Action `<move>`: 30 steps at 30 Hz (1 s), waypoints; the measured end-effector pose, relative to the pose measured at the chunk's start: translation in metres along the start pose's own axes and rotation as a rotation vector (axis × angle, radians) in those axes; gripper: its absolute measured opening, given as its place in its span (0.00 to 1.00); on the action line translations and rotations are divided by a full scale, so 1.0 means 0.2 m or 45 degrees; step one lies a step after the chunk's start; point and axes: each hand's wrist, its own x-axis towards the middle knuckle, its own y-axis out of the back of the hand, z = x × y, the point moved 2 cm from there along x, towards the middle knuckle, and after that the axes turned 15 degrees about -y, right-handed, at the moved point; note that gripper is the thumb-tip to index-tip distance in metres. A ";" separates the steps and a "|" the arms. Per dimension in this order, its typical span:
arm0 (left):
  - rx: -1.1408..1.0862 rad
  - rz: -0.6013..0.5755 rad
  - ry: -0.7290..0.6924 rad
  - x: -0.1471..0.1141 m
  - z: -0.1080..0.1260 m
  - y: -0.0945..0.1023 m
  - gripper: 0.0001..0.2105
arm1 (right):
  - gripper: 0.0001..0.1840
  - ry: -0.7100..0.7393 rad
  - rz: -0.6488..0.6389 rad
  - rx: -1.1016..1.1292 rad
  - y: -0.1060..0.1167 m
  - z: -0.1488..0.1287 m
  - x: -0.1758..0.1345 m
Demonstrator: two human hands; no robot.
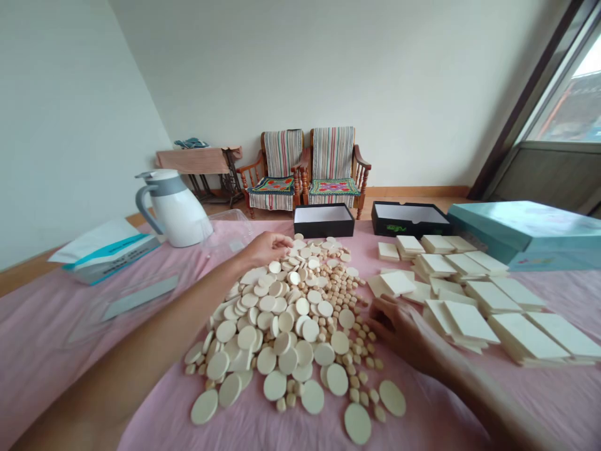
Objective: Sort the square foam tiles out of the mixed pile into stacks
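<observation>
A heap of pale round wooden discs (279, 305) is spread over the pink cloth in front of me, mixed with small rounded wooden beads (345, 285) along its right side. At the heap's far left edge, my left hand (267, 248) has its fingers drawn together by some discs; what they hold, if anything, I cannot make out. On the right, my right hand (394, 321) rests low with curled fingers, between the beads and the stacks of square and rectangular wooden tiles (469, 313). Its fingertips are partly hidden.
Two black open boxes (323, 230) (408, 229) stand behind the heap, with a light blue box (530, 235) at right. To the left are a white jug (176, 210), a blue-and-white packet (110, 250) and clear plastic packaging (141, 297). Two chairs (307, 169) stand beyond the table.
</observation>
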 end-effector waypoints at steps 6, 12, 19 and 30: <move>0.576 -0.290 -0.147 -0.28 -0.05 0.19 0.12 | 0.11 0.012 -0.001 -0.032 -0.03 0.04 0.01; 0.874 -0.512 -0.231 -0.35 -0.05 0.20 0.23 | 0.13 -0.024 0.001 -0.040 0.00 0.00 0.00; 0.778 -0.506 -0.220 -0.31 -0.08 0.22 0.14 | 0.11 -0.022 0.027 -0.057 0.02 -0.01 0.00; 0.348 0.032 -0.146 -0.02 0.10 -0.03 0.08 | 0.08 -0.016 0.048 -0.024 0.00 -0.01 0.00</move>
